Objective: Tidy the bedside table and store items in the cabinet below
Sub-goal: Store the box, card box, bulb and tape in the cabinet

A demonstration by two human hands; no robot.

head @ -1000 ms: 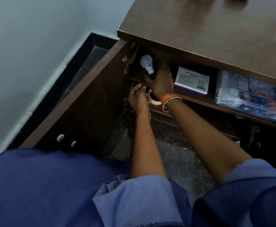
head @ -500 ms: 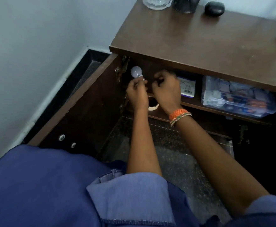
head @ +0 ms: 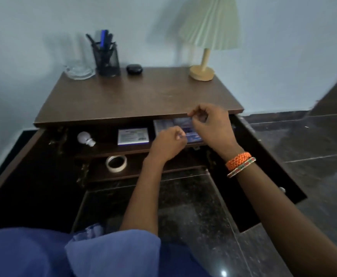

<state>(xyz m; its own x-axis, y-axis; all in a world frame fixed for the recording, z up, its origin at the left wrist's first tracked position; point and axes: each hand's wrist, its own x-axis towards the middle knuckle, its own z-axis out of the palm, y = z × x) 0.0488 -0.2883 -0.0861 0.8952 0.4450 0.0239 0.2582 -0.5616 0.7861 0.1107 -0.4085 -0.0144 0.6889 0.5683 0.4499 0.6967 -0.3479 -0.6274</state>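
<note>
The brown bedside table point(head: 135, 100) has both cabinet doors swung open below it. On the upper shelf lie a white light bulb point(head: 86, 138), a white and blue box point(head: 133, 136) and a clear plastic pouch point(head: 175, 124) with coloured contents. A roll of tape point(head: 116, 163) sits on the lower shelf. My left hand point(head: 166, 145) and my right hand point(head: 211, 126) hover in front of the pouch, fingers loosely curled, holding nothing that I can make out.
On the tabletop stand a black mesh pen holder point(head: 106, 56), a glass dish point(head: 78, 71), a small black case point(head: 134, 68) and a lamp point(head: 205, 37) with a pleated shade. The left door point(head: 13, 176) and right door point(head: 267, 166) flank my arms. Dark stone floor surrounds the table.
Both hands have left the bulb and the tape at the cabinet's left side and moved right, in front of the pouch. The camera has tilted up, showing the whole tabletop.
</note>
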